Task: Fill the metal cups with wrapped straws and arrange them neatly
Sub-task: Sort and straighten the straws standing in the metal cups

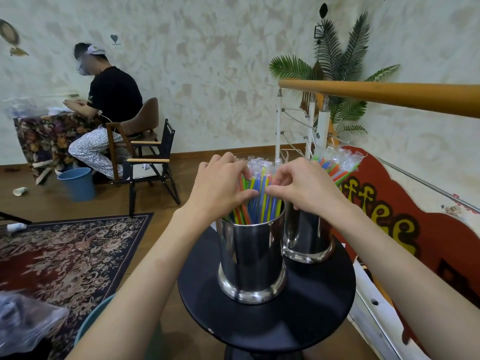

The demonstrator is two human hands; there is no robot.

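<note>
Two shiny metal cups stand on a small round black table [298,331]. The near cup [251,258] holds a bundle of wrapped straws [262,201] in green, blue, yellow and orange. My left hand [220,185] and my right hand [301,188] curl round the tops of these straws from either side, fingertips pinching into the bundle. The far cup [307,237] sits behind and to the right, partly hidden by my right wrist, with its own wrapped straws [337,165] fanning out to the right.
A wooden handrail [389,96] and a red sign board [405,229] run along the right. A patterned rug [65,253] lies to the left, a teal bucket rim [91,323] and plastic bag [23,318] at lower left. A seated person [109,105], folding chair [153,165] and blue bucket [78,184] are beyond.
</note>
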